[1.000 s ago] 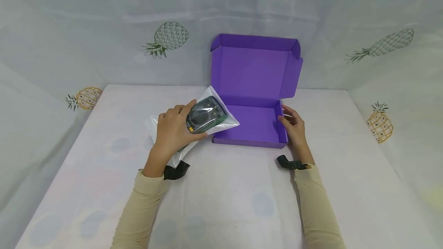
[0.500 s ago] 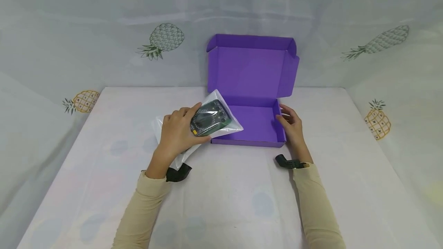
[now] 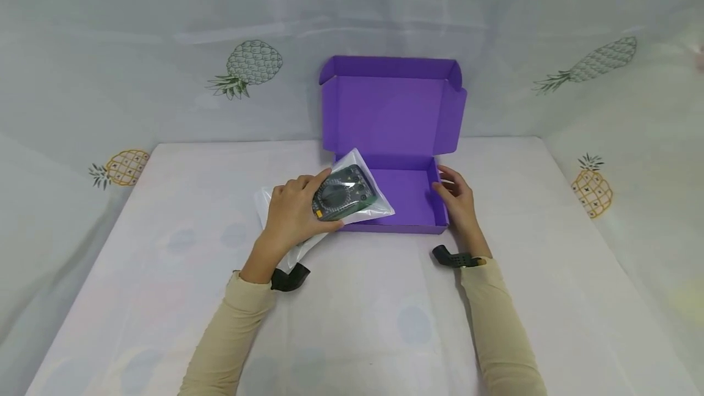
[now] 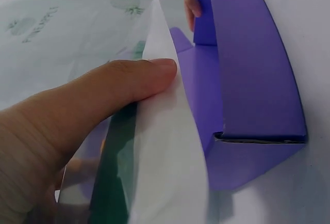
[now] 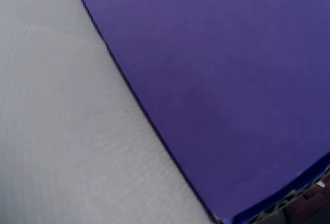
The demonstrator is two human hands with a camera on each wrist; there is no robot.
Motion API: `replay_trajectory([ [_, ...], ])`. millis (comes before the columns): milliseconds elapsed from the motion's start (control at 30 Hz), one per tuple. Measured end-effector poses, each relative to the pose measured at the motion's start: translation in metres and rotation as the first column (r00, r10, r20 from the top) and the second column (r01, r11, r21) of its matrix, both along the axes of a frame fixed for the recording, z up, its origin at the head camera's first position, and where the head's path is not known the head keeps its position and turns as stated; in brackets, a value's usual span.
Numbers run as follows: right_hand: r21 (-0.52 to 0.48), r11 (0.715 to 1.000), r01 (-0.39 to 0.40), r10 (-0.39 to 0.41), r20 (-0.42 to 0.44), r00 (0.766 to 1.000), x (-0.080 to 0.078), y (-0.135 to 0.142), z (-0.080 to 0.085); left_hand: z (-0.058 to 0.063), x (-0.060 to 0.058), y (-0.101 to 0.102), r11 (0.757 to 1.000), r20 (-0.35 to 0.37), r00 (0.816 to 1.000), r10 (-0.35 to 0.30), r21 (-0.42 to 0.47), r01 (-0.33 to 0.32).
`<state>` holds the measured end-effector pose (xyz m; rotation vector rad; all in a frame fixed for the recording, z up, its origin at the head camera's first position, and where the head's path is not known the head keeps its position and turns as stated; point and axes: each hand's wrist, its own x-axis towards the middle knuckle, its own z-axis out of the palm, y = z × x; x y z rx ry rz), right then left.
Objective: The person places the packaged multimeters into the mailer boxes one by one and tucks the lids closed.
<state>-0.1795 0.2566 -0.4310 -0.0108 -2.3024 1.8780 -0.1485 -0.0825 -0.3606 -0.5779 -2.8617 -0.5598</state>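
My left hand [image 3: 293, 214] grips a dark multimeter [image 3: 343, 191] sealed in a clear-and-white plastic bag [image 3: 379, 208]. The meter's round dial and a yellow button show through the film. It is tilted, with its far end overlapping the left part of a purple cardboard box [image 3: 411, 197] in the head view. Seen from the left wrist, the thumb [image 4: 160, 73] presses on the bag's white back. My right hand [image 3: 461, 205] pinches the box's right wall, thumb on the inside and fingers outside. Only the box's outer side [image 5: 206, 90] fills the right wrist view.
The box's lid [image 3: 390, 115] stands raised at the back, its side flaps spread. A white cloth [image 3: 357, 322] covers the table. Behind it hangs a pale curtain [image 3: 385, 5] with pineapple prints. A black wrist mount [image 3: 290, 277] sits below the left hand.
My left hand has carried the bagged multimeter rightward, farther over the box's left side. The right hand keeps its hold on the wall. The whole head view has shifted slightly.
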Motion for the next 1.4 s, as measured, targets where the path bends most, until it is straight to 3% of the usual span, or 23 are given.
replay_trajectory([
  [733, 0.007, 1.0, 0.009, -0.009, -0.013, 1.0, 0.0, 0.0, 0.002, -0.019, -0.01, 0.018, 0.999, 0.057, 0.998, -0.037, -0.008, 0.038],
  [1100, -0.009, 1.0, 0.005, -0.005, -0.007, 1.0, 0.001, -0.001, 0.003, -0.022, -0.019, 0.023, 0.992, 0.105, 0.988, -0.11, 0.068, 0.103],
  [1167, -0.009, 1.0, 0.01, -0.01, -0.012, 1.0, -0.003, 0.002, -0.005, -0.023, -0.02, 0.023, 0.991, 0.117, 0.987, -0.114, 0.077, 0.105],
  [1333, -0.012, 1.0, 0.011, -0.011, -0.01, 1.0, -0.005, 0.004, -0.008, -0.025, -0.023, 0.024, 0.989, 0.138, 0.983, -0.119, 0.102, 0.105],
  [1400, -0.014, 1.0, 0.007, -0.007, -0.007, 1.0, -0.001, 0.002, -0.001, -0.025, -0.023, 0.025, 0.988, 0.128, 0.984, -0.125, 0.106, 0.112],
])
